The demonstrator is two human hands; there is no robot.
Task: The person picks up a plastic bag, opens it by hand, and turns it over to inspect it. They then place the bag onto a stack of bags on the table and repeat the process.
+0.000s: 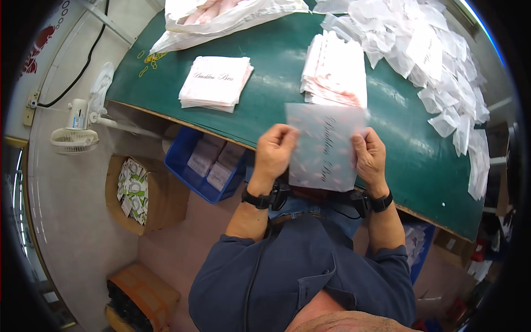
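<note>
A frosted, see-through plastic bag (323, 152) with dark script lettering is stretched between my hands above the table's near edge. My left hand (275, 150) pinches its left side, and my right hand (369, 156) grips the right side. Small pinkish shapes show on or through the bag. Just beyond it lies a tall stack of white and pink packets (334, 72). To the left, a lower, neat pile of similar lettered packets (214, 82) rests on the green table (271, 66).
A large white sack (232, 25) with pinkish contents sits at the back left, near yellow rubber bands (149, 62). Loose clear bags (437, 61) are heaped at the right. Below the left edge are a blue crate (185, 149), a cardboard box (160, 193) and a fan (76, 135).
</note>
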